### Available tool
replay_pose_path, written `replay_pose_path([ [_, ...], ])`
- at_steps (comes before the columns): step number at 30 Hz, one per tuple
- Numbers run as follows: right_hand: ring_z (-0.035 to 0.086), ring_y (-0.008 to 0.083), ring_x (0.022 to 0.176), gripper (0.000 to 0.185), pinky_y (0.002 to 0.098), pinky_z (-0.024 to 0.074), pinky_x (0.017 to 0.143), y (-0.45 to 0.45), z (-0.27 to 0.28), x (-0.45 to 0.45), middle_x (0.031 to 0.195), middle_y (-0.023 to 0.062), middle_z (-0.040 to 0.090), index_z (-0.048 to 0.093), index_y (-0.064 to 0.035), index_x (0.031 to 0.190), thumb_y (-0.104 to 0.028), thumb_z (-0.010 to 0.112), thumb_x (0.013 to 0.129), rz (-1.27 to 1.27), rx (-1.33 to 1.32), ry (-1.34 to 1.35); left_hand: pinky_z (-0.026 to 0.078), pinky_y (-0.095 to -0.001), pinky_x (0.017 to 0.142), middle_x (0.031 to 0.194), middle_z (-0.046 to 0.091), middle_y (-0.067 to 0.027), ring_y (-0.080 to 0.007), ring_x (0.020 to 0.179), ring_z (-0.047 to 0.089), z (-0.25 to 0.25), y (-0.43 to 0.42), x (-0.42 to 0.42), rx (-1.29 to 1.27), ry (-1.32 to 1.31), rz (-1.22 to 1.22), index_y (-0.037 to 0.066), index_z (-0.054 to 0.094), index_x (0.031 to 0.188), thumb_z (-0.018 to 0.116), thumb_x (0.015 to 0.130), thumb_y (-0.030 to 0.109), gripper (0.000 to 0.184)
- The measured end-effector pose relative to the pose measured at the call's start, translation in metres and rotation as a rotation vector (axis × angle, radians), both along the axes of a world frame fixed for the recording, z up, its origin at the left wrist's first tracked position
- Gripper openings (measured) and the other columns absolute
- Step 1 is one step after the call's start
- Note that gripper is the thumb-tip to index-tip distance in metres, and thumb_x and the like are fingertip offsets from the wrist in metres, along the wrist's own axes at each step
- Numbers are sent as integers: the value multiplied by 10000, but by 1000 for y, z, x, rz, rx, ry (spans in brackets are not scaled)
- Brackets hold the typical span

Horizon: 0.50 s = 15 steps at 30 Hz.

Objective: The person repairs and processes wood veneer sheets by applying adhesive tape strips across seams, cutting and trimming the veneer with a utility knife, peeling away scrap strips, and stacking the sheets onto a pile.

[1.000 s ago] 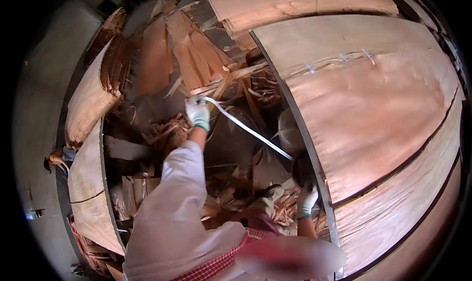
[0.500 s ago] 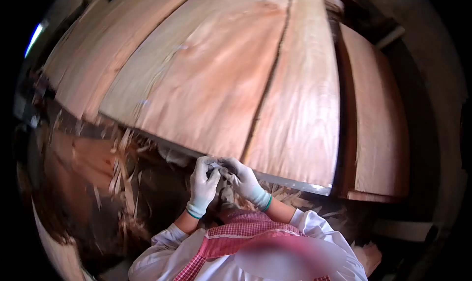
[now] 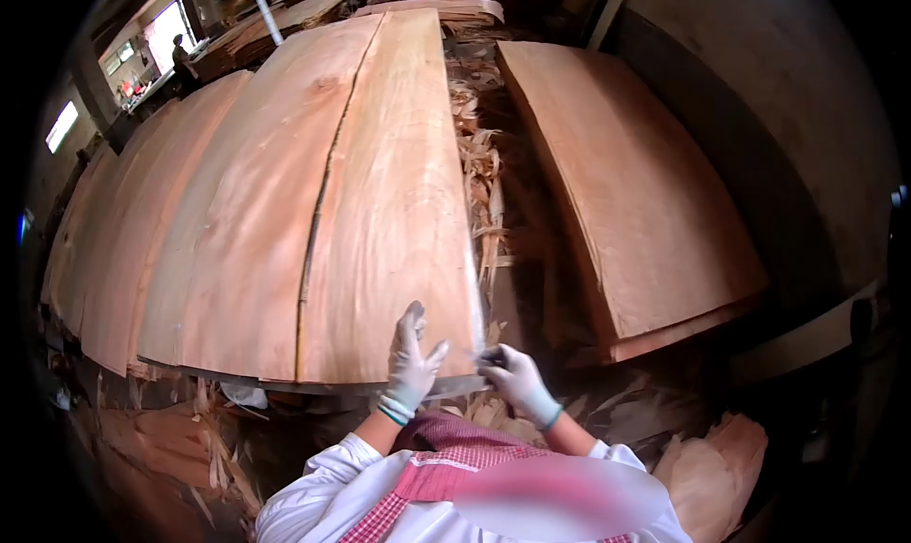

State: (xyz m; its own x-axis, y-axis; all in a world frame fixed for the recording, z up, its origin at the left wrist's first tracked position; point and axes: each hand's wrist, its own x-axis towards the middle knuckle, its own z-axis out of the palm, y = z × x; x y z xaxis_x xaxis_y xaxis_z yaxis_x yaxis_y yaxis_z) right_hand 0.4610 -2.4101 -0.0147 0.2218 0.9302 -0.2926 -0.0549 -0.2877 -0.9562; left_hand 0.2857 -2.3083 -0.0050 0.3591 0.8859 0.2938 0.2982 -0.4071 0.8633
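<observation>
My left hand (image 3: 410,361), in a white glove with dirty fingertips, is at the front edge of a wide wood veneer sheet (image 3: 394,192). Its fingers are stretched out and apart, over the sheet's surface. At the sheet's front right corner, my right hand (image 3: 520,383), gloved too, is closed. Something dark shows at its fingertips, too small and blurred to name. A pale streak runs up the sheet's right edge from there. A dark split line divides this sheet from the veneer (image 3: 256,201) to its left.
A separate veneer stack (image 3: 636,192) lies to the right, across a gap holding wood shavings (image 3: 484,168). Scraps (image 3: 171,439) cover the floor at left, and a large curled piece (image 3: 714,477) sits at front right. A person (image 3: 180,59) stands far back left.
My hands were together at the sheet's front edge; now they are apart, the left over the sheet and the right at its corner. The view has tilted up and turned right.
</observation>
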Motion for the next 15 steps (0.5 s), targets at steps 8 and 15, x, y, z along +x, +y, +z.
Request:
replay_pose_path([
  [8, 578, 147, 665, 115, 289, 487, 627, -54, 111, 279, 751, 111, 636, 621, 3, 939, -14, 669, 837, -12, 94, -783, 271, -477, 1129, 1449, 345, -302, -433, 1341, 346, -122, 154, -68, 100, 636, 585, 49, 332, 1447, 649, 850, 204, 693],
  [15, 661, 195, 858, 266, 344, 513, 758, 13, 81, 312, 941, 165, 689, 655, -8, 1050, -187, 693, 858, 1024, -366, -441, 391, -459, 1022, 1324, 528, -130, -290, 1236, 494, -139, 270, -92, -31, 1105, 987, 137, 402, 1381, 610, 864, 235, 566],
])
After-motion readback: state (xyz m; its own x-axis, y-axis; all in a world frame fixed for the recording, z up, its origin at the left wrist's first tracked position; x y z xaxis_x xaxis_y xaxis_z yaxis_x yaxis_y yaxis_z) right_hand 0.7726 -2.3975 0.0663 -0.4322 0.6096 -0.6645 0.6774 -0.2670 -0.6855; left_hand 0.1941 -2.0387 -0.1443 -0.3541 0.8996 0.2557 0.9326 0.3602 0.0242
